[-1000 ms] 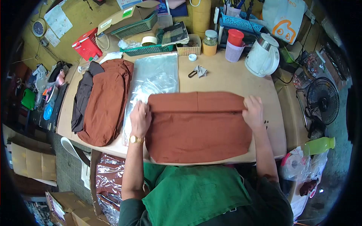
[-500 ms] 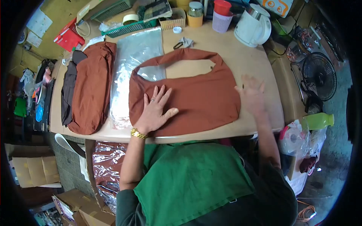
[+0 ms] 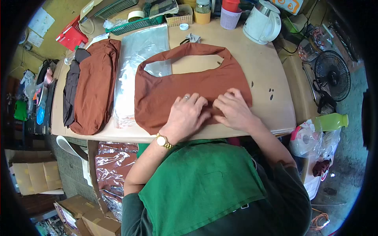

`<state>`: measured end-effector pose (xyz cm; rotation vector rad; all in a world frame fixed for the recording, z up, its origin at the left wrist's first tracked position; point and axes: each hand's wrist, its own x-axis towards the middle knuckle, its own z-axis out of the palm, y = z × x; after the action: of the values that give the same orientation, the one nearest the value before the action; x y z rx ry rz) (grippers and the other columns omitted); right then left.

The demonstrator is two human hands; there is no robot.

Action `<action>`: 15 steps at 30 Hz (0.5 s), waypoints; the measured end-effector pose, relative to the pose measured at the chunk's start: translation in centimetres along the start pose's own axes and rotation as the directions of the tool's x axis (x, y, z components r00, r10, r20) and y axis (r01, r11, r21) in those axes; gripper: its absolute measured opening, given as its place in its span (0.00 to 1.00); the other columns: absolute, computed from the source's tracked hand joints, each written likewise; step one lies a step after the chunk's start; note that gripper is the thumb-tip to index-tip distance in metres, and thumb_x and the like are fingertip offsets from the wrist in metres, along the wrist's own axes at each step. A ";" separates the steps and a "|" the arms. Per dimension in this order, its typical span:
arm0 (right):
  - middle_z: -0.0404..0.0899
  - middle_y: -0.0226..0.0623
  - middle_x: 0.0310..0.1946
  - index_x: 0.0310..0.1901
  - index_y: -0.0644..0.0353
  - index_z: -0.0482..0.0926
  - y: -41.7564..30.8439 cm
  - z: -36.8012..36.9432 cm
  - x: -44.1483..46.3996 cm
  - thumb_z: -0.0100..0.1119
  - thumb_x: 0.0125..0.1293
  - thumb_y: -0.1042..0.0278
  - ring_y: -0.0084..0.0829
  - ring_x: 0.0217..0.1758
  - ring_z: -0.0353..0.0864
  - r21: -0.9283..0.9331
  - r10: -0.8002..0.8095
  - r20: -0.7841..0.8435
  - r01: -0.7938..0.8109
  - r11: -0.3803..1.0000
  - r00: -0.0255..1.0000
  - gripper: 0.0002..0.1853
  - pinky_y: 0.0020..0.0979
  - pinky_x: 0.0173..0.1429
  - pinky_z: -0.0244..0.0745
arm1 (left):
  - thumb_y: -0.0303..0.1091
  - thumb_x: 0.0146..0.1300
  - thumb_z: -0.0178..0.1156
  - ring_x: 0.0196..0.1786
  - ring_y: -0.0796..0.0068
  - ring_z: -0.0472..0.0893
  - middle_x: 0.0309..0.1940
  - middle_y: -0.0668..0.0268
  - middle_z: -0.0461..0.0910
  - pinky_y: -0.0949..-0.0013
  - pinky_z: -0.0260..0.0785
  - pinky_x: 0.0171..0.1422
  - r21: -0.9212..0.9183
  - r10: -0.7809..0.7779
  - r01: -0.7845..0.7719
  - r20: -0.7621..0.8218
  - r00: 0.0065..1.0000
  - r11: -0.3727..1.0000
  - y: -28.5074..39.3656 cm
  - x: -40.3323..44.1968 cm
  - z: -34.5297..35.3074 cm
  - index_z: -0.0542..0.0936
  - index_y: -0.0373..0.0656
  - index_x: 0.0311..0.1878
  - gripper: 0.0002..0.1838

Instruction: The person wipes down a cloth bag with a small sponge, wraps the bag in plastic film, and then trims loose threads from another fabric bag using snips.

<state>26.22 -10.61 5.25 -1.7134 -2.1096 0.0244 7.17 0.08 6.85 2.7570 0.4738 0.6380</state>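
A rust-brown cloth bag (image 3: 173,92) lies flat on the table (image 3: 271,114), its strap arched toward the far side. My left hand (image 3: 187,115) presses on the lower middle of the bag with curled fingers that grip its cloth. Close beside it, my right hand (image 3: 232,110) also has bent fingers on the bag's cloth near the lower edge. The two hands almost meet. Left of the bag lie clear plastic sleeves (image 3: 143,45), partly under its strap. Farther left is a folded pile of rust-brown cloth (image 3: 94,90) with dark cloth (image 3: 71,94) along its side.
Along the back stand a green basket (image 3: 136,25), a jar (image 3: 202,15), a lilac cup (image 3: 229,19) and a white kettle (image 3: 262,23). A fan (image 3: 332,74) is at the right. Below the table's front edge, a box holds plastic-wrapped brown items (image 3: 114,167).
The bag's raised strap now lies spread out in an arch. Both hands have come together at the bag's lower middle, their fingers now curled. The view has shifted.
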 end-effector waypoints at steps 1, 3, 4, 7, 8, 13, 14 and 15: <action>0.76 0.34 0.33 0.35 0.56 0.74 0.2 0.3 0.0 0.69 0.49 0.71 0.38 0.43 0.78 -0.045 -0.034 0.119 0.039 0.998 0.992 0.13 0.44 0.65 0.59 | 0.31 0.56 0.63 0.41 0.58 0.78 0.34 0.61 0.76 0.57 0.69 0.44 0.000 0.003 -0.003 -0.006 1.000 1.000 -0.2 -0.4 0.2 0.77 0.44 0.39 0.09; 0.77 0.35 0.32 0.34 0.57 0.73 1.2 0.1 -0.4 0.66 0.47 0.75 0.38 0.42 0.78 -0.039 -0.025 0.103 0.029 0.999 0.994 0.12 0.42 0.59 0.61 | 0.33 0.51 0.67 0.45 0.62 0.79 0.37 0.62 0.77 0.59 0.69 0.47 0.267 -0.097 0.039 0.206 0.974 0.963 -1.5 -2.0 0.7 0.75 0.45 0.39 0.13; 0.75 0.34 0.30 0.32 0.56 0.72 2.3 0.3 -1.3 0.64 0.46 0.77 0.37 0.40 0.77 -0.084 0.031 0.059 -0.026 0.996 0.998 0.12 0.41 0.56 0.62 | 0.30 0.44 0.68 0.46 0.62 0.80 0.38 0.62 0.77 0.59 0.70 0.49 0.269 -0.158 0.098 0.214 0.964 0.958 -1.9 -2.7 -0.3 0.75 0.45 0.38 0.17; 0.72 0.33 0.26 0.30 0.57 0.69 5.6 0.8 -4.2 0.58 0.44 0.83 0.37 0.36 0.76 -0.177 0.073 -0.031 -0.078 0.981 0.997 0.12 0.39 0.49 0.62 | 0.28 0.47 0.64 0.42 0.60 0.81 0.34 0.63 0.79 0.58 0.71 0.49 0.327 -0.285 0.213 0.190 0.940 0.921 -5.9 -6.8 -0.6 0.77 0.45 0.34 0.10; 0.72 0.33 0.26 0.29 0.57 0.69 6.3 0.8 -5.2 0.57 0.45 0.83 0.38 0.36 0.76 -0.196 0.118 -0.039 -0.123 0.973 0.992 0.12 0.39 0.48 0.62 | 0.28 0.50 0.61 0.40 0.59 0.82 0.34 0.62 0.80 0.58 0.72 0.47 0.339 -0.385 0.297 0.234 0.893 0.893 -6.4 -7.5 -1.0 0.77 0.45 0.35 0.07; 0.73 0.36 0.31 0.32 0.59 0.70 7.0 -1.7 -6.5 0.63 0.49 0.77 0.38 0.41 0.77 0.071 0.336 0.133 -0.348 0.935 0.932 0.11 0.37 0.53 0.65 | 0.23 0.55 0.56 0.37 0.56 0.82 0.32 0.58 0.79 0.57 0.72 0.44 0.385 -0.525 0.432 0.180 0.832 0.816 -9.1 -11.5 -2.5 0.76 0.42 0.35 0.05; 0.73 0.36 0.31 0.32 0.59 0.70 6.4 -3.2 -6.0 0.63 0.49 0.77 0.38 0.41 0.77 0.069 0.332 0.131 -0.343 0.937 0.934 0.11 0.37 0.53 0.65 | 0.21 0.54 0.55 0.35 0.54 0.81 0.31 0.57 0.78 0.56 0.70 0.44 0.381 -0.546 0.452 0.189 0.816 0.807 -8.4 -11.5 -4.1 0.76 0.41 0.36 0.06; 0.74 0.38 0.39 0.39 0.58 0.73 5.6 -4.8 -5.4 0.67 0.51 0.68 0.40 0.49 0.76 0.110 0.362 0.206 -0.389 0.915 0.909 0.15 0.41 0.58 0.64 | 0.21 0.55 0.55 0.40 0.54 0.80 0.35 0.57 0.78 0.55 0.69 0.44 0.338 -0.563 0.491 0.162 0.810 0.803 -7.9 -11.1 -5.6 0.75 0.41 0.39 0.08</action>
<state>33.82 -15.53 6.39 -2.0635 -1.8056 0.4565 -6.88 4.15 4.96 2.6903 1.3026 0.0724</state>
